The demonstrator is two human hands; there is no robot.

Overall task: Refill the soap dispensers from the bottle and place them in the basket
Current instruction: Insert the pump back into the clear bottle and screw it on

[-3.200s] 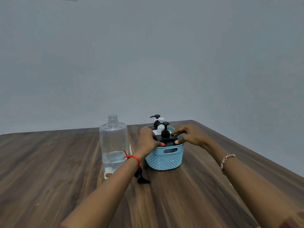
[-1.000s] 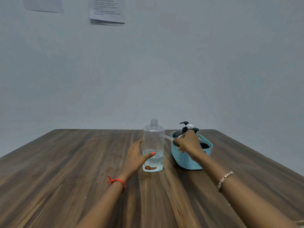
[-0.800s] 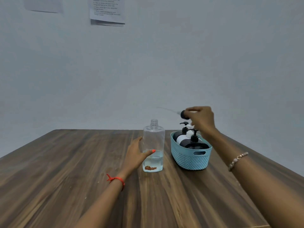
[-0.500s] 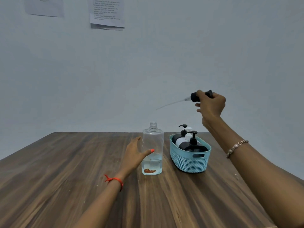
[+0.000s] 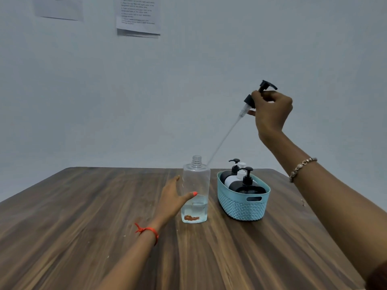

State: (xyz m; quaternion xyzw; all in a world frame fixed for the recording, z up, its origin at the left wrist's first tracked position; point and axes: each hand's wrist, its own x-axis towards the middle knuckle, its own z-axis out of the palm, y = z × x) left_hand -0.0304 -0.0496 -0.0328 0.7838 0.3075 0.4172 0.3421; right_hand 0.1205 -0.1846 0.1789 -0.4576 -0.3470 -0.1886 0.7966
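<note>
Two paper sheets (image 5: 138,16) hung on the wall at upper left, their print too small to read. Below them, a dark wooden table (image 5: 73,216) carried everything. The left hand (image 5: 171,197), with a red thread (image 5: 147,230) tied at the wrist, rested against the clear bottle (image 5: 195,185). Its fingers (image 5: 174,181) lay straight along the bottle's left side and the thumb reached across the front, so the hand was spread rather than closed round it. The bottle stood upright near the table's middle, uncapped, with a little clear liquid at the bottom.

Just right of it sat the blue basket (image 5: 240,206), holding three dispensers upright: a black one (image 5: 248,186) in front, a white one (image 5: 230,180) behind it, and another dark one (image 5: 225,174) at the back. Above the basket, the right hand (image 5: 271,110) was raised high, its fingers curled tightly round a black pump head (image 5: 251,99). The pump's thin tube (image 5: 224,139) slanted down and left. Its tip appeared to end just beside the bottle's neck, not inside the mouth. A beaded bracelet (image 5: 301,168) circled the right wrist.
</note>
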